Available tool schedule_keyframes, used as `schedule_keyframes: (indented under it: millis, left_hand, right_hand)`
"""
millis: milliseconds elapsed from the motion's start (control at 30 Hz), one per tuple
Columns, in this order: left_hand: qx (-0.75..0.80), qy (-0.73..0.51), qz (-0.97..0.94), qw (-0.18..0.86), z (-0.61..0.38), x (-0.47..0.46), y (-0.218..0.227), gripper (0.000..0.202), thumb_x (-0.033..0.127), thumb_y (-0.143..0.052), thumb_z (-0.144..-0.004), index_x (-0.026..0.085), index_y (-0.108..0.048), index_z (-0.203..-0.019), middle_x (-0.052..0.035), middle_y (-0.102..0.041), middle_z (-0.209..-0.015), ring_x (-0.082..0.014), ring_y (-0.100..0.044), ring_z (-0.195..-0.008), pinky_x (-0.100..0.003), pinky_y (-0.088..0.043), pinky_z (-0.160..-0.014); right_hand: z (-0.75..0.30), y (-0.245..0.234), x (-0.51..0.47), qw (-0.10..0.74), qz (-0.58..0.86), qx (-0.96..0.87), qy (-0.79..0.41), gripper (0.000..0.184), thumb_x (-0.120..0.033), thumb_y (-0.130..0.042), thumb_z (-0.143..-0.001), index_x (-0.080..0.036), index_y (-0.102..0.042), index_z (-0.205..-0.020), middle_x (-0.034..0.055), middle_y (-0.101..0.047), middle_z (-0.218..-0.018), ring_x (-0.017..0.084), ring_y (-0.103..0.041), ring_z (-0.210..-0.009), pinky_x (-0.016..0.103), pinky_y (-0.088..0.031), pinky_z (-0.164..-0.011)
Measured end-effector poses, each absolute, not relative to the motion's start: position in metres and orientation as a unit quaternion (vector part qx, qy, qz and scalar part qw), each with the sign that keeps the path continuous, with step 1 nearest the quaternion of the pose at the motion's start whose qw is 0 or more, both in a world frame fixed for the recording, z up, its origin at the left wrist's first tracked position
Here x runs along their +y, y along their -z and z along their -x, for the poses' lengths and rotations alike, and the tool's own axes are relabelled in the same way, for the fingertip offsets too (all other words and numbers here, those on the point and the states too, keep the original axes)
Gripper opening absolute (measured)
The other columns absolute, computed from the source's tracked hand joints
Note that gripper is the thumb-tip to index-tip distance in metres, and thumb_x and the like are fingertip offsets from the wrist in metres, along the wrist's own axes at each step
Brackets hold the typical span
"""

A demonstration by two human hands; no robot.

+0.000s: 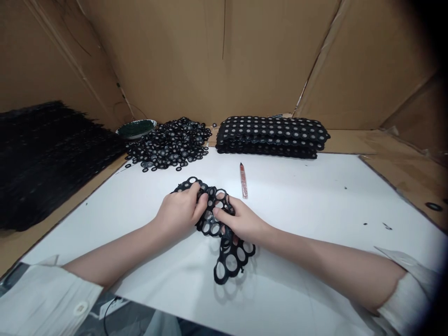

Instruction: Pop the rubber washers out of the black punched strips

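Between my hands is a black sheet of joined rings [212, 227], bent and partly folded, with one end hanging down toward the white tabletop. My left hand [182, 205] is closed on its upper left part, the thumb pressing on top. My right hand [240, 217] pinches the right side, thumb on the near face and fingers behind, mostly hidden by the sheet. Just beyond my right hand lies a slim, pen-like tool [243, 181] with a black tip and a reddish wrapped handle.
A heap of loose black rings [171, 142] lies at the back left beside a shallow dish [136, 129] of dark green stuff. Stacked ring sheets [271, 135] stand at the back. A big black pile [52, 158] fills the left. Cardboard walls [196, 56] enclose the white tabletop [297, 196].
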State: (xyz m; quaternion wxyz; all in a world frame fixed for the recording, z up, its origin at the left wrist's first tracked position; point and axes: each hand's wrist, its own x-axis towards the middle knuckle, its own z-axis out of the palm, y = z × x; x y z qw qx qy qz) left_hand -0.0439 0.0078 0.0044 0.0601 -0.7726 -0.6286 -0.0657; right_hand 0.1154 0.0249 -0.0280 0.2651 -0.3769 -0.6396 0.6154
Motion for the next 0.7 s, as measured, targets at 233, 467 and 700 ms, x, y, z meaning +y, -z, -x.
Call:
schedule_keyframes:
  millis: [233, 467, 700]
  left_hand:
    - [-0.601, 0.034, 0.797, 0.044, 0.039, 0.005, -0.001, 0.025, 0.032, -0.021, -0.087, 0.017, -0.040, -0.086, -0.0040, -0.061, -0.065, -0.0201, -0.059, -0.056, -0.027, -0.030, -0.046]
    - [-0.585, 0.022, 0.809, -0.055, 0.041, 0.003, -0.015, 0.029, 0.046, -0.029, -0.084, 0.018, -0.037, -0.087, -0.0023, -0.058, -0.060, -0.0210, -0.058, -0.055, -0.026, -0.033, -0.046]
    - [-0.559, 0.071, 0.816, -0.128, 0.048, 0.011, -0.006, 0.015, 0.032, -0.032, -0.081, 0.020, -0.040, -0.081, 0.0007, -0.054, -0.057, -0.0161, -0.052, -0.050, -0.024, -0.033, -0.047]
  right_hand:
    - [-0.115, 0.026, 0.023, 0.273, 0.369, -0.615, -0.641, 0.012, -0.031, -0.046, -0.080, -0.019, -0.044, -0.077, -0.0046, -0.044, -0.055, 0.007, -0.044, -0.039, 0.018, -0.040, -0.029]
    - [-0.115, 0.026, 0.025, 0.268, 0.367, -0.604, -0.655, 0.008, -0.027, -0.045, -0.080, -0.019, -0.045, -0.078, -0.0054, -0.044, -0.051, 0.007, -0.045, -0.038, 0.017, -0.039, -0.028]
    - [-0.116, 0.029, 0.028, 0.246, 0.343, -0.595, -0.684, 0.006, -0.025, -0.044, -0.080, -0.020, -0.047, -0.082, -0.0041, -0.050, -0.052, 0.008, -0.049, -0.042, 0.019, -0.043, -0.036]
